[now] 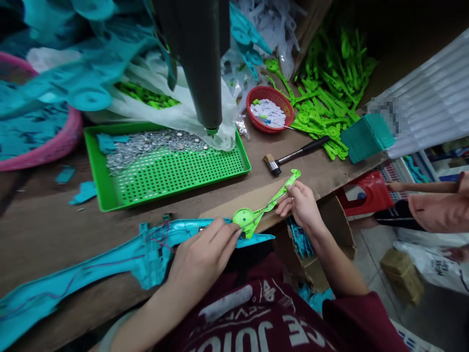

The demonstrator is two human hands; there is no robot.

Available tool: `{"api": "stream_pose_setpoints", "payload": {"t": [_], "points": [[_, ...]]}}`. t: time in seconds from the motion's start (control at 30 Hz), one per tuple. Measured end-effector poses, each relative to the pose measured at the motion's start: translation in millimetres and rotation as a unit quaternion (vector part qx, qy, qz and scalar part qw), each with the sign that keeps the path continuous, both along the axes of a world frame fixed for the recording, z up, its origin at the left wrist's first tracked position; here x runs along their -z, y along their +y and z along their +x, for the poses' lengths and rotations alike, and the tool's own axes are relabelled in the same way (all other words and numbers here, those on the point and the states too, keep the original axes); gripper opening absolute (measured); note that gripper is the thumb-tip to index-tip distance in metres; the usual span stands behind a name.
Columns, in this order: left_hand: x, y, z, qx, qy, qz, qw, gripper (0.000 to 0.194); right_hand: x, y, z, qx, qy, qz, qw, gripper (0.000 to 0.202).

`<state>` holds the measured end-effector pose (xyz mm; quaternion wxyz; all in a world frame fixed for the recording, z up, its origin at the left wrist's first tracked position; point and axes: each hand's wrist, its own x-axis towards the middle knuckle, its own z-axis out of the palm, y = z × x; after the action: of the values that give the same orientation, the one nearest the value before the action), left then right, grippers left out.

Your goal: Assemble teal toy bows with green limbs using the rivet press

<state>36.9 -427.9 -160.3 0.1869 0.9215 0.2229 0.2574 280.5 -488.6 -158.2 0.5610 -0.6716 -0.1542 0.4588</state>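
A bright green plastic part (244,216) with a round end is held over the table's front edge. My right hand (302,204) grips its narrow upper end. A thin metal rod (261,211) lies slantwise along the part. My left hand (205,252) pinches the rod's lower end beside the round end. Under and beside my left hand lies a long blue plastic shell (98,266) with thin dark wires running along it.
A green tray (176,181) of small metal pieces stands behind, under a dark machine head (205,63). Further right are a hammer (296,152), a red basket (269,107) and piled green parts (322,107). A pink basin (69,142) stands left. At right, a person's arm (425,187) shows.
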Motion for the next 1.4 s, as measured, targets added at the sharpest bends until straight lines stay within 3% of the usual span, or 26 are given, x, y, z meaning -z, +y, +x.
{"api": "stream_pose_setpoints", "payload": {"t": [0.43, 0.5, 0.57, 0.6, 0.67, 0.73, 0.83, 0.97, 1.2, 1.4], "points": [[0.0, -2.1, 1.9, -0.008, 0.004, -0.031, 0.999, 0.019, 1.7, 6.2, 3.0, -0.077, -0.010, -0.017, 0.997, 0.035], [1.1, -2.0, 1.9, -0.017, 0.004, -0.028, 0.999, 0.020, 3.8, 3.2, 4.4, -0.085, -0.055, -0.036, 0.994, 0.034], [1.2, -1.6, 1.6, -0.018, 0.004, -0.027, 0.999, 0.021, 3.6, -2.5, 3.9, -0.060, -0.186, -0.033, 0.980, 0.031], [1.0, -1.3, 1.6, -0.015, 0.005, -0.026, 1.000, 0.022, 2.2, -6.1, 2.6, -0.042, -0.278, -0.017, 0.959, 0.030], [0.0, -0.7, 2.0, -0.010, 0.009, -0.022, 1.000, 0.024, -2.6, -13.3, -1.5, -0.062, -0.452, 0.041, 0.889, 0.025], [-1.0, -0.2, 3.3, -0.007, 0.016, -0.011, 1.000, 0.026, -8.4, -18.2, -5.3, -0.174, -0.553, 0.105, 0.808, 0.017], [-2.5, 0.5, 6.2, -0.005, 0.029, 0.015, 0.999, 0.028, -13.2, -17.7, -3.7, -0.350, -0.599, 0.152, 0.704, 0.019], [-3.6, 0.4, 9.0, 0.001, 0.053, 0.049, 0.997, 0.032, -10.9, -8.1, 11.9, -0.448, -0.621, 0.151, 0.625, 0.029], [-1.3, -1.2, 8.7, 0.002, 0.050, 0.036, 0.998, 0.026, -12.4, -3.3, 9.2, -0.456, -0.614, 0.207, 0.610, 0.026], [-6.1, -3.4, 14.3, 0.031, -0.003, -0.048, 0.998, 0.021, -17.3, 2.4, 8.5, -0.498, -0.536, 0.181, 0.658, 0.020]]}}
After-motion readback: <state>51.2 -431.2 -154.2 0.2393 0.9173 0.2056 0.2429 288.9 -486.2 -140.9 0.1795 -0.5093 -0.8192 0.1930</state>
